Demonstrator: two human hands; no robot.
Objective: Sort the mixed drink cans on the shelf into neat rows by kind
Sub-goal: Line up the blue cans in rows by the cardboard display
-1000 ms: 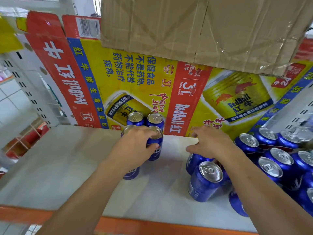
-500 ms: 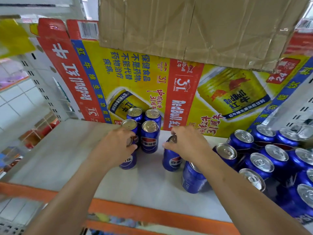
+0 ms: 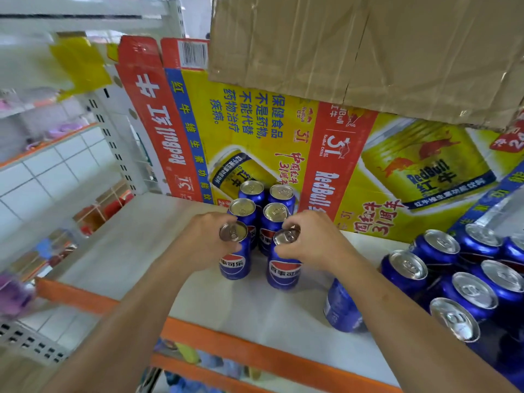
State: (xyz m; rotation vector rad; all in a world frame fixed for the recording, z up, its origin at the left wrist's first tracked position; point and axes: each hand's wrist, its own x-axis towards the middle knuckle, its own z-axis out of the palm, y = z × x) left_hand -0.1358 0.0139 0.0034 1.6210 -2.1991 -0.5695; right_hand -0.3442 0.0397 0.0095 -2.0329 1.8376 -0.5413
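left grip (image 3: 204, 242) clasps an upright blue aluminium cola can (image 3: 235, 262), right grip (image 3: 314, 242) its twin (image 3: 283, 270) beside it, fronting four matching cans (image 3: 266, 202) near the white shelf's (image 3: 127, 251) back edge. rows are forming; next, probably, fetch another from the jumbled cans (image 3: 467, 287) at the right edge.

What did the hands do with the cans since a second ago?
The right hand took a blue can from the pile and brought it left, beside the front can. The left hand kept gripping the front can; the four back cans stayed put.
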